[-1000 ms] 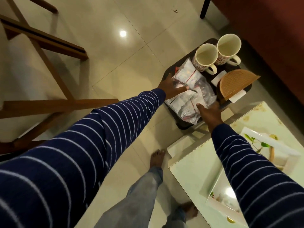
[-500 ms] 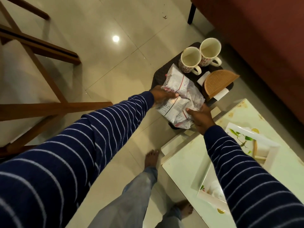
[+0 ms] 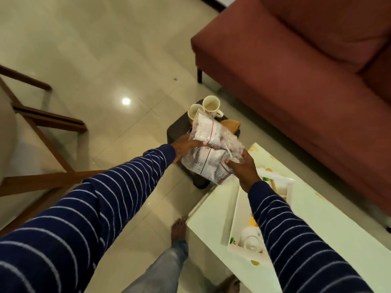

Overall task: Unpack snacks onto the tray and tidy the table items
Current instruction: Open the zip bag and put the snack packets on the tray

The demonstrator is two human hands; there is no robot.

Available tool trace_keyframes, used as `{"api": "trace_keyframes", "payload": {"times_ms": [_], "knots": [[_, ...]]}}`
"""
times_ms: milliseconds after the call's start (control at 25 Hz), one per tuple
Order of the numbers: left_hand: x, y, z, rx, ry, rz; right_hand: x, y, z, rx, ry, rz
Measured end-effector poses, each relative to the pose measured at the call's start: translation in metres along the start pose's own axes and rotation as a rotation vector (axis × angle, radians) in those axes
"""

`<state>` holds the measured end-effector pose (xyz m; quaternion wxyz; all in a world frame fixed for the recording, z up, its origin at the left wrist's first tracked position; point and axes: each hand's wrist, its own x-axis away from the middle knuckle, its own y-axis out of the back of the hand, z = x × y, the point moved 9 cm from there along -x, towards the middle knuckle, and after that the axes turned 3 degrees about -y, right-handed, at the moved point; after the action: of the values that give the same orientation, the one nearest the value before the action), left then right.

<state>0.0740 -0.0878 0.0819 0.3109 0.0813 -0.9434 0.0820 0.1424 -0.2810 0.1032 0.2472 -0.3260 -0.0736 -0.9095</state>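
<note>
- Left hand [image 3: 183, 147] and right hand [image 3: 243, 168] both grip a clear bag of snack packets [image 3: 208, 152], now lifted off the dark stool [image 3: 176, 130] where it lay a second ago.
- Two mugs [image 3: 208, 107] remain on the stool.
- White tray [image 3: 238, 218] sits on the table [image 3: 211, 227] at right.

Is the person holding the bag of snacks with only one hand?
No, the left hand grips one side of the clear snack bag and the right hand grips the other.
</note>
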Motion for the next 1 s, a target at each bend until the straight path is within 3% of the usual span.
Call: {"api": "trace_keyframes", "payload": {"times_ms": [280, 720, 1000], "knots": [[0.046, -0.133, -0.129, -0.079, -0.218, 0.023, 0.109, 0.125, 0.081, -0.071, 0.216, -0.188], [0.147, -0.401, -0.261, -0.085, -0.352, 0.163, 0.328, 0.348, 0.16, -0.118, 0.528, -0.429], [0.227, -0.554, -0.304, 0.088, -0.394, 0.395, 0.463, 0.442, 0.177, -0.113, 0.72, -0.368]]}}
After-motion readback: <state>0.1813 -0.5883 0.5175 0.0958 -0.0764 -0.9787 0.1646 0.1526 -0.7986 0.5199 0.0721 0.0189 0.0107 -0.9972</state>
